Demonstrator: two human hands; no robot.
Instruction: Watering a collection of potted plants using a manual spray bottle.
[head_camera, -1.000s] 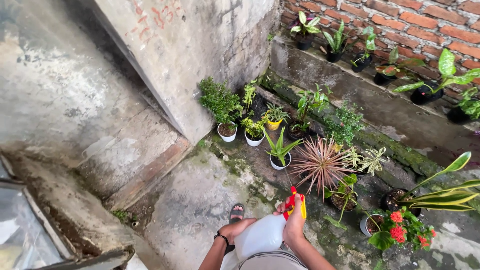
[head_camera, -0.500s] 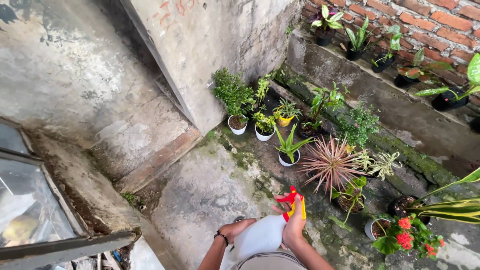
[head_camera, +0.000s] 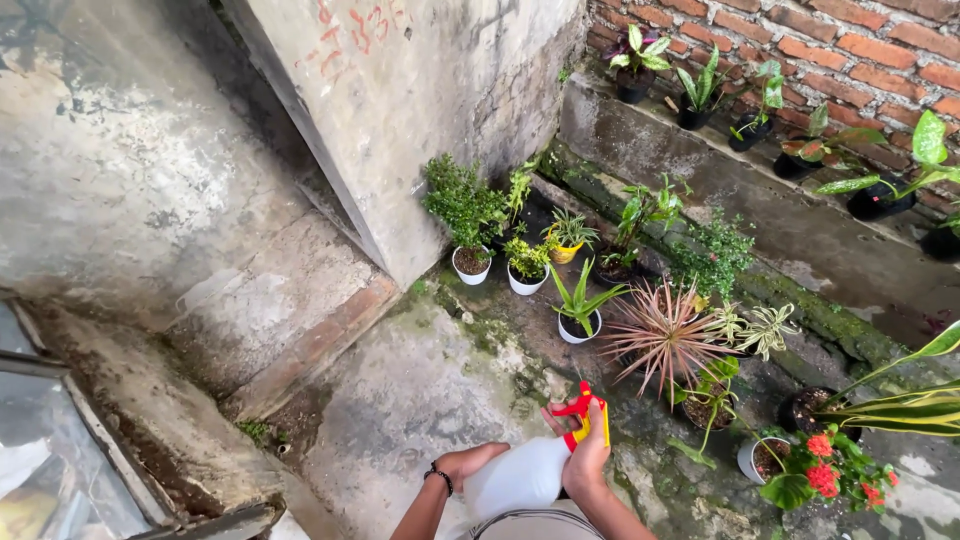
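At the bottom centre of the frame the person is holding a white spray bottle (head_camera: 520, 478) with a red and yellow trigger head (head_camera: 583, 412). The right hand (head_camera: 588, 450) is closing around the neck just under the head, fingers wrapped tight, a finger seeming to sit by the trigger. The left hand (head_camera: 470, 464) is cupping the body from the side, palm against the plastic, fingers curled loosely rather than clenched.

The bottle is looking like thin, slightly squeezable plastic; how full it is I cannot tell, but with water inside it would be pulling downward, so the neck grip with a supporting palm beneath is looking like the sensible hold. Wet plastic could be slippery, and the trigger head is the stiff part to grasp.

Ahead of the nozzle a spiky reddish plant (head_camera: 662, 335) is standing, with a small aloe in a white pot (head_camera: 579, 310) just to its left. A red-flowered plant (head_camera: 825, 470) is sitting at the lower right, near the right forearm. More small pots are lining up against the grey concrete wall (head_camera: 420, 90), and dark pots are standing along the ledge (head_camera: 760, 190) under the brick wall (head_camera: 850, 50) at the upper right. The mossy ground (head_camera: 420, 400) is looking damp, and the pots are crowding closely together.
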